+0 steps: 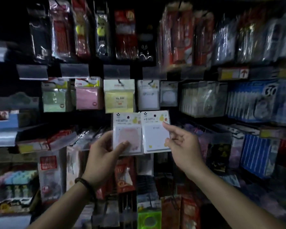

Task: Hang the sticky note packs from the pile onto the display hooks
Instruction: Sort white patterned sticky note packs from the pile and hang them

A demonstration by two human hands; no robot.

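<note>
**Head cam: two packs up, hooks hard to find in the dark**

Left hand [104, 154] grips the pink pack [127, 129], thumb across the lower front, fingers behind. Right hand [183, 146] pinches the white pack [153, 134] by its right edge, index up near the header, thumb low. Both packs are upright and side by side, inner edges meeting; can't tell if they overlap. They're held just below the row of hung stock. The pile isn't in shot.

Risks as I read them:

- **Light:** it's poor and the pic is smeared. The hook tips above the hung white pack [148, 95] and hung yellow pack [119, 98] barely show. Each pack's hang hole is only a small dot in the header. Miss the tip and the card prob. creases or tears.
- **Grip:** the right hand's edge pinch looks light, so the white pack could swivel or slip when pushed onto a hook.
- **No free hand:** w/ both hands loaded, nothing steadies the stock already hanging. A nudge might knock a front pack off.
- **Mix-up:** two designs are going up at once, so one may land on the wrong hook.
</note>
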